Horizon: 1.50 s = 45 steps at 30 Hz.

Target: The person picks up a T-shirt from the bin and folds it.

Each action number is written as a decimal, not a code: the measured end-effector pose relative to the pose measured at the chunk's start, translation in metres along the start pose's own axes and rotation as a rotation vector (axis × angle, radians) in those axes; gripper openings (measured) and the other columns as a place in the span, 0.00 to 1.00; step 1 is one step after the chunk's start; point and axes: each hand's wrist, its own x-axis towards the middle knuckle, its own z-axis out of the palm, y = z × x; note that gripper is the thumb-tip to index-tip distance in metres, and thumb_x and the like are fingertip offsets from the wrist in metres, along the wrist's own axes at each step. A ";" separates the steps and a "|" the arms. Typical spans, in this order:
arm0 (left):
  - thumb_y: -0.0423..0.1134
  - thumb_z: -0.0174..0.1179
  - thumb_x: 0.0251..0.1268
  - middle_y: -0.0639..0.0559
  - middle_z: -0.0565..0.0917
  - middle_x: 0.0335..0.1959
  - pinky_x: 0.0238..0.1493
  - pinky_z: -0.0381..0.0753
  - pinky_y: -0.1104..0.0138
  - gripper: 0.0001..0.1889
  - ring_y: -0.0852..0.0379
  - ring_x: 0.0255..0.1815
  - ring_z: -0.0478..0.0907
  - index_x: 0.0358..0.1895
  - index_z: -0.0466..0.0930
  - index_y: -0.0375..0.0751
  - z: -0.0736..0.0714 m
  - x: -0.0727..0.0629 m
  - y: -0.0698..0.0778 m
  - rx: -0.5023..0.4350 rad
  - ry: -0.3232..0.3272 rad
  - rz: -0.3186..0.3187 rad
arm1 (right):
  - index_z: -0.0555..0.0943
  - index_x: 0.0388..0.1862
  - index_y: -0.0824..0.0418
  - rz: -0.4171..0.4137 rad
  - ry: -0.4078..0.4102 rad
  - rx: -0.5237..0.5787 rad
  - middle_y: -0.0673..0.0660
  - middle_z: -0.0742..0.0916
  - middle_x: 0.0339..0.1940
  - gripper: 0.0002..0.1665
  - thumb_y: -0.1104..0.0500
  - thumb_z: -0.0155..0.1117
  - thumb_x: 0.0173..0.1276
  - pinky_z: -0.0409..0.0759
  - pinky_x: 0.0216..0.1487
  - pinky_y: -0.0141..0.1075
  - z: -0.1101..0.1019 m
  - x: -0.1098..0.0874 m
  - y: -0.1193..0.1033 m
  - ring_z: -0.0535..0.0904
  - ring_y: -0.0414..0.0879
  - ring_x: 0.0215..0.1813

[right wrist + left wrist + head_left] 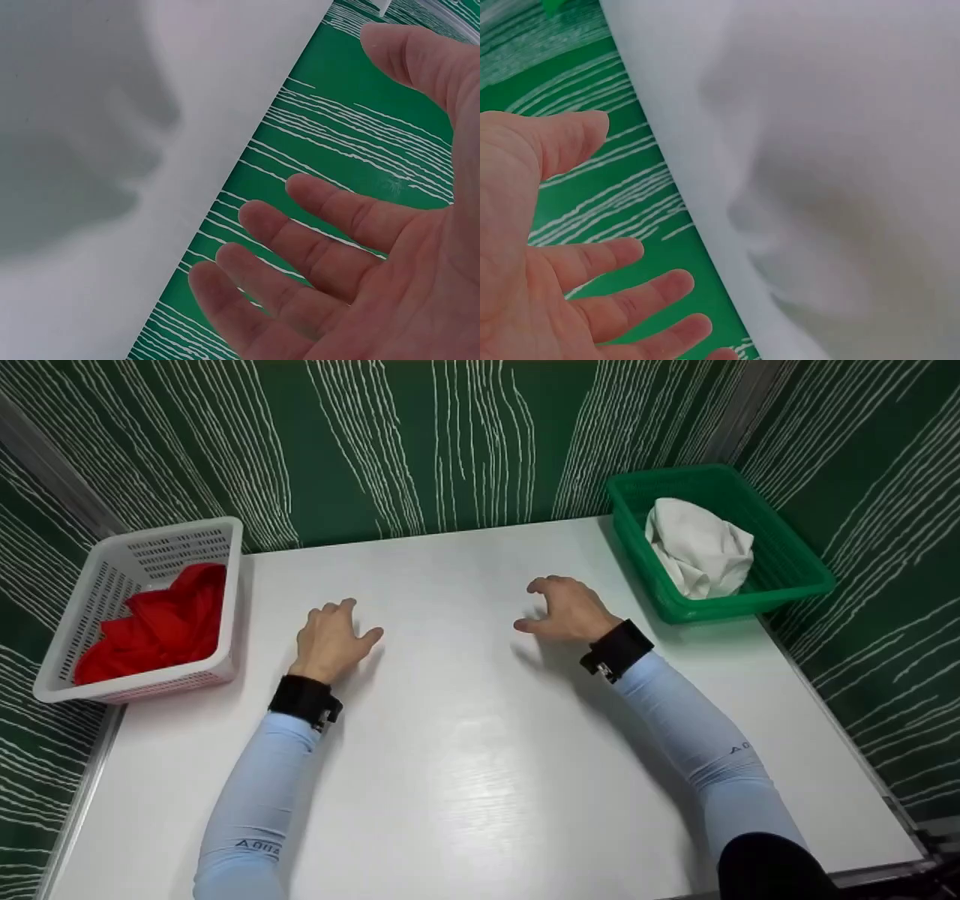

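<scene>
My left hand (330, 643) hovers over the left half of the white table, its fingers spread and nothing in its grasp. In the left wrist view the thumb (577, 139) stands well apart from the other fingers. Across from it, my right hand (571, 610) is held above the table's right half, also holding nothing, with relaxed fingers (330, 247) in the right wrist view. A crumpled red cloth (169, 622) lies in a white basket (232, 619) left of the left hand. Bunched white cloth (697, 547) sits in a green basket (795, 581) beyond the right hand.
The white tabletop (450, 735) reaches back to a green wall (480, 450) with white wavy lines. Similar walls rise at both sides. Each basket stands near a back corner of the table.
</scene>
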 end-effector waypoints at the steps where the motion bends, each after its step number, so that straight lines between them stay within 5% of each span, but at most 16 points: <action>1: 0.62 0.63 0.79 0.24 0.80 0.73 0.68 0.82 0.29 0.44 0.23 0.73 0.77 0.83 0.69 0.31 -0.004 0.000 -0.001 0.000 0.000 -0.002 | 0.82 0.74 0.67 0.000 0.000 -0.001 0.69 0.88 0.73 0.44 0.39 0.76 0.70 0.83 0.75 0.62 0.000 0.000 0.000 0.84 0.66 0.75; 16: 0.63 0.59 0.82 0.21 0.77 0.75 0.70 0.79 0.26 0.45 0.20 0.74 0.76 0.84 0.66 0.29 -0.042 -0.001 -0.024 0.010 0.027 -0.027 | 0.82 0.74 0.66 -0.018 -0.024 0.001 0.67 0.88 0.72 0.42 0.40 0.76 0.72 0.81 0.77 0.62 0.001 0.000 -0.002 0.84 0.66 0.75; 26: 0.60 0.58 0.82 0.20 0.73 0.79 0.76 0.74 0.27 0.44 0.19 0.76 0.70 0.84 0.64 0.27 -0.067 -0.001 -0.041 0.018 0.201 0.008 | 0.83 0.73 0.65 -0.034 -0.026 -0.012 0.67 0.89 0.72 0.42 0.40 0.77 0.71 0.82 0.75 0.62 0.002 -0.002 -0.005 0.84 0.65 0.75; 34: 0.64 0.57 0.81 0.21 0.67 0.83 0.76 0.72 0.24 0.47 0.19 0.80 0.65 0.87 0.61 0.31 -0.093 0.002 -0.053 0.078 0.226 -0.058 | 0.83 0.73 0.65 -0.025 -0.031 -0.010 0.68 0.88 0.72 0.41 0.40 0.77 0.71 0.83 0.74 0.62 0.004 -0.005 -0.003 0.85 0.66 0.74; 45: 0.69 0.47 0.83 0.18 0.61 0.85 0.77 0.67 0.20 0.49 0.16 0.82 0.60 0.88 0.59 0.29 -0.132 0.008 -0.092 0.031 0.230 -0.165 | 0.82 0.73 0.65 -0.014 -0.039 -0.027 0.69 0.86 0.75 0.42 0.39 0.76 0.71 0.83 0.74 0.63 0.008 -0.011 0.001 0.82 0.67 0.76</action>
